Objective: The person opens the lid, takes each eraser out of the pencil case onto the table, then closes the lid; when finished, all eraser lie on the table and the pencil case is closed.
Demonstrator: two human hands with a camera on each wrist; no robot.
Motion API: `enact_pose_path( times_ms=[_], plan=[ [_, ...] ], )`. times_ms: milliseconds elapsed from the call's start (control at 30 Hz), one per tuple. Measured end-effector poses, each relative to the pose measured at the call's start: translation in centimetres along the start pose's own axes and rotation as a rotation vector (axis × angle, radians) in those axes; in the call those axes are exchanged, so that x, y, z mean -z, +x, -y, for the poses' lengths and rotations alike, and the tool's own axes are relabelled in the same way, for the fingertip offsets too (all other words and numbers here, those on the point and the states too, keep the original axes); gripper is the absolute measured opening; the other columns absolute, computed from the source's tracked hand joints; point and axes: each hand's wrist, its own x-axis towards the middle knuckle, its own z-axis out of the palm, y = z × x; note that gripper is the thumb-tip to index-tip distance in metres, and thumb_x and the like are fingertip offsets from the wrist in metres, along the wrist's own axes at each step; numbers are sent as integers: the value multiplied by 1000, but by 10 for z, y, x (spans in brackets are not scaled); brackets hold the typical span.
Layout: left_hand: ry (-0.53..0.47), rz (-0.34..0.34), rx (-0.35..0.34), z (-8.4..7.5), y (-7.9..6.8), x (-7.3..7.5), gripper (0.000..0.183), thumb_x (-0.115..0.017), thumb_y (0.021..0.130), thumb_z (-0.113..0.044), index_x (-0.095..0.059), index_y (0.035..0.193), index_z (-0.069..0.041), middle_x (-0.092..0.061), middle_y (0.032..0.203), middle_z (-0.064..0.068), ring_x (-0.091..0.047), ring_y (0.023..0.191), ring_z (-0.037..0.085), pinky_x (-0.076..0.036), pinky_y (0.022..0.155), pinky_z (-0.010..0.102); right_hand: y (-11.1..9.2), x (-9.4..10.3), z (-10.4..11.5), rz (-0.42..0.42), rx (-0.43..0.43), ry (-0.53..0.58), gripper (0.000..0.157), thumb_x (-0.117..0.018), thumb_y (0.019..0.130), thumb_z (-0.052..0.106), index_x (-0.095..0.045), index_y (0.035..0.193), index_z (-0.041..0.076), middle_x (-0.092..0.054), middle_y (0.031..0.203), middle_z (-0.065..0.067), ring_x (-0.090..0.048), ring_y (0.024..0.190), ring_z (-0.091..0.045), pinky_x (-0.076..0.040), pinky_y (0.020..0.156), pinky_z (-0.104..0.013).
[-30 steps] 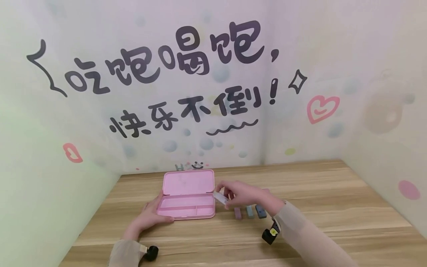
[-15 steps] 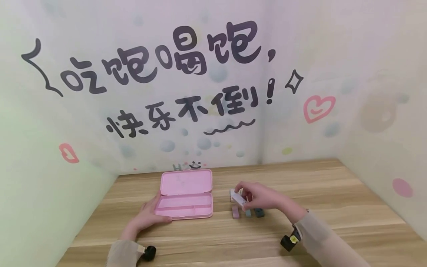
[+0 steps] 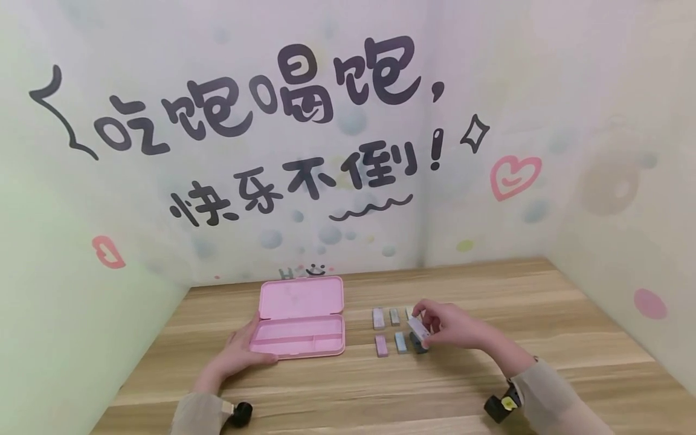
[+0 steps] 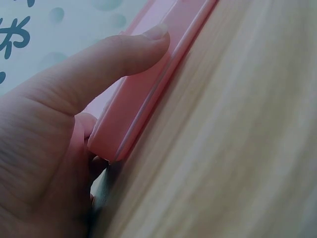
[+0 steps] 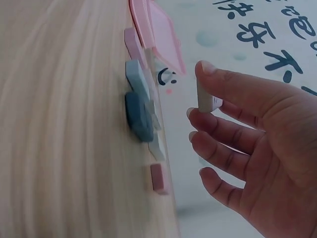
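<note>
In the head view an open pink pencil case [image 3: 301, 298] lies with its lid tipped back and its divided tray facing me. My left hand [image 3: 239, 352] grips its left side; in the left wrist view the thumb lies on the front wall [image 4: 130, 106] and other fingers reach behind the corner. My right hand [image 3: 457, 326] pinches a small pale block [image 3: 418, 330] between thumb and index finger, above a dark blue-grey block [image 3: 416, 346]. In the right wrist view the pale block [image 5: 203, 99] is clear of the table, the other fingers loosely bent.
Small blocks lie in two rows right of the case: lavender [image 3: 377, 318], grey-green [image 3: 394, 317] and partly hidden cream [image 3: 409, 313] behind, pink [image 3: 382, 346] and light blue [image 3: 400, 342] in front. The right wrist view also shows a reddish block [image 5: 159, 178]. A printed wall stands behind.
My right hand has carried the pale block rightward, from beside the pencil case to over the dark block, uncovering several blocks. My left hand has stayed on the case.
</note>
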Motion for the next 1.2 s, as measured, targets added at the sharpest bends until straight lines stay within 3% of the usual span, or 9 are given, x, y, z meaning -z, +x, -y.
enact_pose_path(
  times_ms=[167, 433, 700, 1200],
  plan=[
    [7, -3, 0, 4, -1, 0, 119, -83, 72, -40, -7, 152, 6, -17, 153, 33, -14, 141, 49, 5, 110, 61, -8, 6, -6, -25, 5, -18, 44, -80, 77, 12, -54, 112, 10, -59, 82, 6, -52, 71, -9, -44, 62, -27],
    [23, -24, -32, 4, -2, -1, 119, -83, 71, -39, -9, 150, 9, -20, 150, 35, -17, 139, 50, 2, 109, 64, -16, 12, -11, -47, -61, -40, 42, -81, 76, 17, -55, 108, 12, -59, 82, 6, -53, 69, -11, -46, 60, -27],
    [13, -13, -15, 2, -3, 0, 119, -83, 72, -40, -8, 152, 7, -19, 152, 34, -15, 140, 49, 3, 110, 62, -17, 9, -16, -87, -124, -61, 43, -83, 73, 21, -55, 104, 9, -59, 78, 5, -54, 67, -10, -46, 60, -26],
    [23, -4, -12, 1, -1, 0, 118, -82, 72, -40, -9, 152, 6, -19, 152, 33, -15, 140, 49, 2, 110, 62, -18, -4, -19, -91, -328, -62, 44, -86, 68, 20, -58, 100, 8, -59, 74, 3, -54, 68, -14, -45, 60, -32]
  ],
)
